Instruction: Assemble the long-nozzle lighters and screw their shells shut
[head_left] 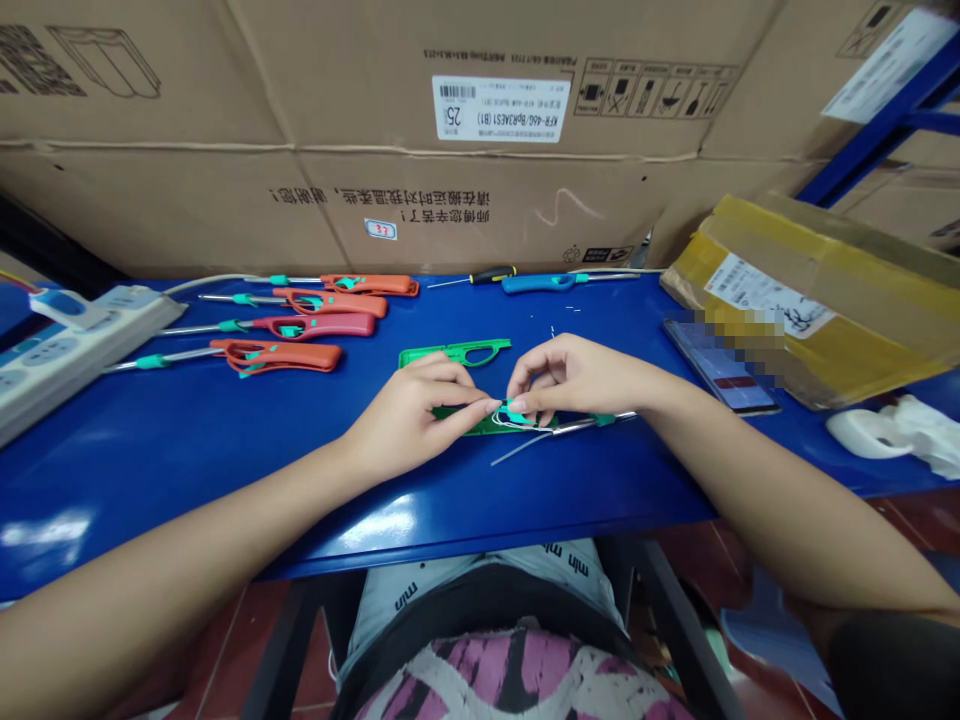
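– Where's the teal piece?
– At the green shell on the worktop, pinched by my right hand. Whether my left hand grips, I can't tell. I'd keep the white wires slack.

You are stretching your left forearm and right forearm inward from either side. Your left hand is bringing thumb and forefinger together, while your right hand is pinching, its fingers curling, fingertips nearly meeting.
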